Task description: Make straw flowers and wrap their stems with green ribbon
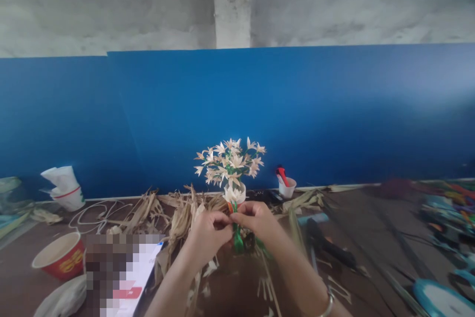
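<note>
Both my hands meet at the middle, pinching the green stem of a small white artificial flower [233, 194]. My left hand [212, 232] is closed with thumb and fingertips at the stem's left side. From the right, my right hand [258, 219] also pinches the stem, just below the petals. Green strands [238, 244] hang beneath my fingers; whether they are tape or thread I cannot tell. Behind the held flower, a bunch of cream flowers [230, 161] on green stems stands in a white and orange cup [240, 193].
Dried corn husks [181, 213] lie along the back and left. A red paper bowl [61, 256], a phone [139, 277] and a white cup with tissues [69, 193] are left. Right are a small cup with a red-handled tool [287, 187], a dark tool [330, 245] and a blue-rimmed roll [443, 299].
</note>
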Action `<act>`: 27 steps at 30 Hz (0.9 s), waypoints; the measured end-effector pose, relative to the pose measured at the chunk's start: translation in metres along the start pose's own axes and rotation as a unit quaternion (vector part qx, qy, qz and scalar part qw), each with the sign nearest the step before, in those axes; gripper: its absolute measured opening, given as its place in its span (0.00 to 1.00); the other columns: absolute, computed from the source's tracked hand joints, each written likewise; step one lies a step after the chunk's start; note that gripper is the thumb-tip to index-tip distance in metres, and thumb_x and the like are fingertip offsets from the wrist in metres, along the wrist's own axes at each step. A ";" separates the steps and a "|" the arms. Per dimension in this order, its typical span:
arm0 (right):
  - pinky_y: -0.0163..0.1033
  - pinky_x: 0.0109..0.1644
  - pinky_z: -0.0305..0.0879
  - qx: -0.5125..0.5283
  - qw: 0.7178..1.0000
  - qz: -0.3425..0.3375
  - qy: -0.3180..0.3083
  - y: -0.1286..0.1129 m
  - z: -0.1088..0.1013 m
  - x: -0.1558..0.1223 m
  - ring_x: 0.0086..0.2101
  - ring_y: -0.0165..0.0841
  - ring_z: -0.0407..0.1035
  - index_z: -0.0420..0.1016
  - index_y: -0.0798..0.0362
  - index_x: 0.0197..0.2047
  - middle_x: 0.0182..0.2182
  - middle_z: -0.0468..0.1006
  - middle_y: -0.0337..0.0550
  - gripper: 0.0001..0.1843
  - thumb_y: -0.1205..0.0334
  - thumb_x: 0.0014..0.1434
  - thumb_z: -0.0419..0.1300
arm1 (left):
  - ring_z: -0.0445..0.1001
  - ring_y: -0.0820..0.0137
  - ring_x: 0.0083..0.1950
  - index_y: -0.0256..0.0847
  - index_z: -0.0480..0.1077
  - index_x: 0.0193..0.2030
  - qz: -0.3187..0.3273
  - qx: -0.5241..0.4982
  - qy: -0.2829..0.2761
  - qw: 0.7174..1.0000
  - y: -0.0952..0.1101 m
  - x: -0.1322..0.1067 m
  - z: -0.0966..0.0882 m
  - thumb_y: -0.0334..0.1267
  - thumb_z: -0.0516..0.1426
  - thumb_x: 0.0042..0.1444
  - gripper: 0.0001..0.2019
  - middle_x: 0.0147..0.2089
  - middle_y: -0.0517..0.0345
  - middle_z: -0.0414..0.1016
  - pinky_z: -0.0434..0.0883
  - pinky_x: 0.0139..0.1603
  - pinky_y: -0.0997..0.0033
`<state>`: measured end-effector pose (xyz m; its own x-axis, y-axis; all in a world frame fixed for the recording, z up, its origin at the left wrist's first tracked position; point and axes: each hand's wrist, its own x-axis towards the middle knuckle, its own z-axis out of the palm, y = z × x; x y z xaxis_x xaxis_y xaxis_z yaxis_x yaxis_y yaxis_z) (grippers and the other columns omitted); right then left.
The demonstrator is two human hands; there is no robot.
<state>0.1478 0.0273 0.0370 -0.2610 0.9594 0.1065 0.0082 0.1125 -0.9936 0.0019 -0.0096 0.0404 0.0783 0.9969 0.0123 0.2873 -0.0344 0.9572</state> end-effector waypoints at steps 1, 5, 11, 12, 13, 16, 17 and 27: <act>0.33 0.24 0.48 -0.002 1.000 0.001 0.003 -0.001 0.000 0.000 0.20 0.24 0.52 0.65 0.55 0.15 0.15 0.62 0.33 0.14 0.58 0.39 0.66 | 0.71 0.71 0.20 0.40 0.70 0.21 0.003 -0.011 0.013 1.000 -0.002 0.001 0.002 0.34 0.57 0.43 0.04 0.16 0.62 0.72 0.63 0.19 0.77; 0.33 0.23 0.47 -0.020 1.000 -0.012 0.008 -0.003 0.001 -0.002 0.19 0.24 0.52 0.65 0.55 0.14 0.14 0.61 0.32 0.15 0.59 0.40 0.66 | 0.71 0.70 0.17 0.41 0.67 0.22 -0.015 -0.025 0.034 0.999 -0.003 0.004 0.006 0.32 0.58 0.41 0.02 0.15 0.63 0.70 0.64 0.18 0.75; 0.33 0.24 0.47 -0.012 1.000 -0.007 -0.017 -0.003 -0.002 -0.003 0.19 0.24 0.52 0.66 0.55 0.14 0.13 0.61 0.32 0.14 0.61 0.41 0.66 | 0.67 0.73 0.13 0.40 0.69 0.21 -0.036 -0.031 -0.012 0.999 0.008 -0.002 0.000 0.36 0.56 0.44 0.05 0.12 0.65 0.67 0.61 0.14 0.77; 0.33 0.24 0.47 -0.007 1.000 0.001 -0.026 -0.003 -0.003 -0.004 0.19 0.24 0.51 0.66 0.55 0.15 0.14 0.61 0.31 0.14 0.61 0.41 0.66 | 0.66 0.73 0.12 0.41 0.69 0.21 -0.042 -0.025 -0.019 0.999 0.010 -0.003 -0.001 0.35 0.56 0.44 0.04 0.11 0.65 0.66 0.59 0.12 0.78; 0.33 0.24 0.46 -0.001 0.999 0.008 -0.035 -0.002 -0.004 -0.004 0.19 0.23 0.51 0.66 0.55 0.15 0.14 0.61 0.31 0.13 0.61 0.41 0.66 | 0.65 0.73 0.12 0.41 0.69 0.21 -0.045 -0.020 -0.024 0.998 0.012 -0.005 -0.002 0.34 0.56 0.43 0.03 0.10 0.66 0.65 0.58 0.12 0.78; 0.33 0.23 0.45 0.005 0.998 0.027 -0.058 0.000 -0.007 -0.004 0.18 0.23 0.50 0.66 0.55 0.15 0.13 0.61 0.31 0.14 0.61 0.41 0.67 | 0.65 0.72 0.11 0.41 0.68 0.21 -0.041 -0.014 -0.028 0.999 0.012 -0.007 -0.001 0.30 0.56 0.40 0.03 0.09 0.67 0.66 0.58 0.11 0.78; 0.33 0.23 0.44 0.005 0.997 0.034 -0.064 0.000 -0.008 -0.004 0.18 0.23 0.50 0.66 0.55 0.15 0.13 0.61 0.31 0.14 0.61 0.41 0.67 | 0.65 0.72 0.11 0.41 0.67 0.21 -0.040 -0.014 -0.028 0.999 0.010 -0.006 0.000 0.29 0.55 0.39 0.03 0.10 0.66 0.67 0.58 0.11 0.78; 0.35 0.23 0.38 0.036 0.995 0.049 -0.084 -0.008 -0.016 -0.005 0.17 0.22 0.45 0.63 0.54 0.15 0.12 0.56 0.29 0.17 0.57 0.40 0.68 | 0.74 0.69 0.20 0.40 0.68 0.29 -0.002 -0.050 -0.042 0.998 0.000 0.000 0.004 0.30 0.55 0.43 0.04 0.19 0.63 0.72 0.69 0.20 0.74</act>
<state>0.1647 0.0255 0.0455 -0.4201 0.9074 0.0076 -0.0253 -0.0033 -0.9997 0.0056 -0.0101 0.0392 0.1591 0.9872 -0.0117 0.1915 -0.0192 0.9813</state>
